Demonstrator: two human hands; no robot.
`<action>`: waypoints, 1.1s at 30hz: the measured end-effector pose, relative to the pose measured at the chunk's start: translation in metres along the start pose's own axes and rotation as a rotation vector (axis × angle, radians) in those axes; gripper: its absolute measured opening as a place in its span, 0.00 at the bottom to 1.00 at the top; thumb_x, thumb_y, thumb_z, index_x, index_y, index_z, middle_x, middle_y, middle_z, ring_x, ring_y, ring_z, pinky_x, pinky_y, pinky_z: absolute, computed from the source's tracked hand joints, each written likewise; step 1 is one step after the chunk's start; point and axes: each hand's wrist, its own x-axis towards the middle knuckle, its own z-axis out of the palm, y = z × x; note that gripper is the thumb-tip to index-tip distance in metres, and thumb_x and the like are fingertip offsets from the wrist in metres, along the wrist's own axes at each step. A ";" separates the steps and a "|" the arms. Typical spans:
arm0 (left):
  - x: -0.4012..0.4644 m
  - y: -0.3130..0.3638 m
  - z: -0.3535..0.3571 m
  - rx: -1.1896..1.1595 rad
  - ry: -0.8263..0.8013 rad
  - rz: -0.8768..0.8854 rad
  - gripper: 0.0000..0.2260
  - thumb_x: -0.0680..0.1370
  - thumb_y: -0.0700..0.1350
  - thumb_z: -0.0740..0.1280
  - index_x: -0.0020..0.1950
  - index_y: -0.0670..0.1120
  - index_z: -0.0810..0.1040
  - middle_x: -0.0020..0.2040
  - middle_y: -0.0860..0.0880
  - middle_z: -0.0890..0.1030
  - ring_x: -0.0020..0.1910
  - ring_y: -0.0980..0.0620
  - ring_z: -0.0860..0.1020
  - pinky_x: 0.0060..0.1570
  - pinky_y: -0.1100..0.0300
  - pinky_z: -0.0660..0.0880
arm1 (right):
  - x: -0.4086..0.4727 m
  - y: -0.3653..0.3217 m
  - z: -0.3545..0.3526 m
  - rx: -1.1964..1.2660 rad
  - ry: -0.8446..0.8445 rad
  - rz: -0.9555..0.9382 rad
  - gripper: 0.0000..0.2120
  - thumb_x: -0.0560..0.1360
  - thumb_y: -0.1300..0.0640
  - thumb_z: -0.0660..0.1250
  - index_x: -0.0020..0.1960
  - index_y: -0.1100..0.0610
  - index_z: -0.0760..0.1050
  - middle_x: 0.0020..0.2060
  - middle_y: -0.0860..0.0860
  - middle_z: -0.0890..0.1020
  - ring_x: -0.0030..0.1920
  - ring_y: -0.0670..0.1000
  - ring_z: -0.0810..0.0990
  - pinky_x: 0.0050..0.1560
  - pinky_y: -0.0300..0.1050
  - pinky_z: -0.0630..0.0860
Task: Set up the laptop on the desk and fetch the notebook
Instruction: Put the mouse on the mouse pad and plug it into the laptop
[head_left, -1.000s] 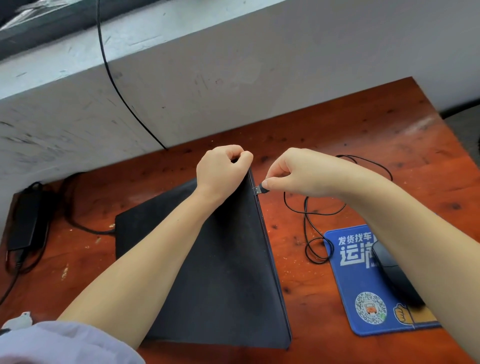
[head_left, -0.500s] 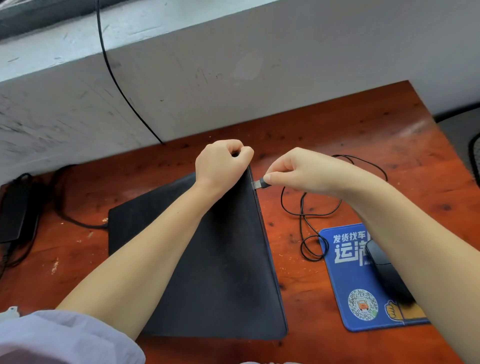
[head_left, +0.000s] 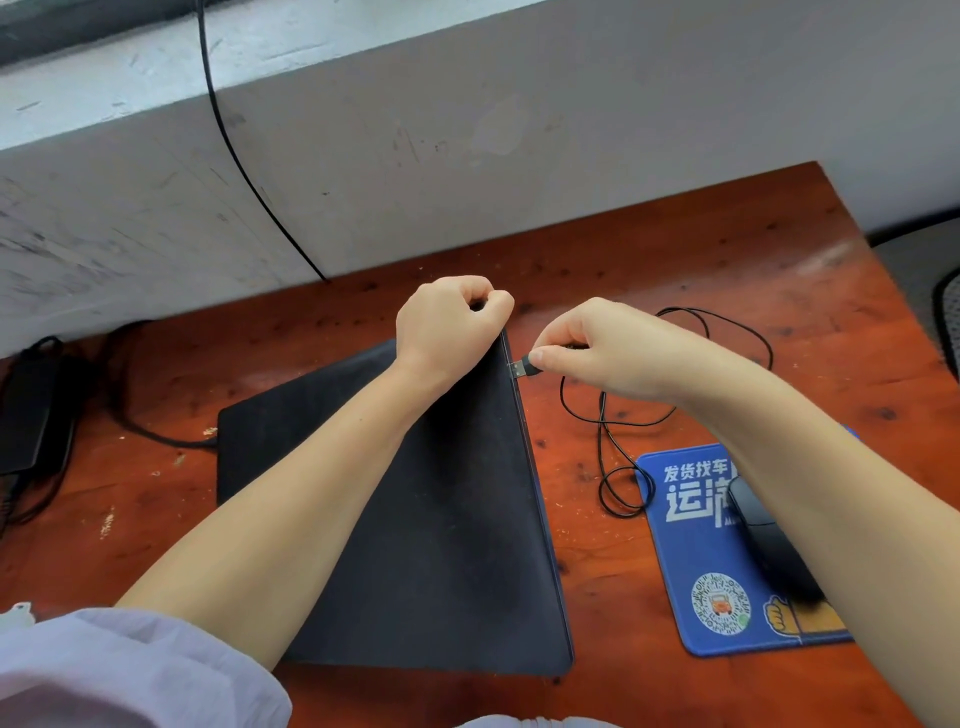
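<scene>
Your left hand (head_left: 449, 325) grips the laptop's (head_left: 415, 519) far corner, as before. Your right hand (head_left: 613, 348) pinches the USB plug (head_left: 522, 370), now touching the laptop's right edge; insertion appears imminent.

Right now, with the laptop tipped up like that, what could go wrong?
The left hand alone holds the closed laptop tilted on one edge; a slip could drop it onto the desk.
The right hand pinches the USB plug at the laptop's side; pushed crooked, it might jam.
The loose cable could snag and tug the mouse.
</scene>
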 end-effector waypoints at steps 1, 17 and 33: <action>-0.001 0.001 0.001 0.000 -0.004 0.005 0.12 0.70 0.48 0.59 0.28 0.45 0.69 0.25 0.50 0.68 0.27 0.53 0.66 0.28 0.60 0.61 | 0.001 0.000 -0.001 -0.007 -0.018 0.006 0.13 0.76 0.48 0.61 0.46 0.53 0.81 0.31 0.51 0.75 0.31 0.49 0.70 0.32 0.43 0.66; -0.001 0.000 0.003 0.017 0.006 0.004 0.13 0.70 0.48 0.59 0.30 0.40 0.72 0.26 0.49 0.70 0.29 0.52 0.67 0.28 0.61 0.60 | 0.002 0.002 0.002 -0.047 0.017 0.014 0.16 0.76 0.49 0.61 0.44 0.61 0.80 0.27 0.51 0.66 0.26 0.48 0.62 0.27 0.42 0.61; -0.003 0.002 -0.006 -0.024 0.000 0.027 0.12 0.70 0.48 0.58 0.27 0.46 0.67 0.24 0.50 0.67 0.28 0.53 0.66 0.30 0.60 0.61 | -0.003 0.012 0.005 -0.079 0.019 -0.166 0.11 0.77 0.49 0.61 0.56 0.51 0.78 0.40 0.44 0.79 0.43 0.48 0.77 0.37 0.35 0.68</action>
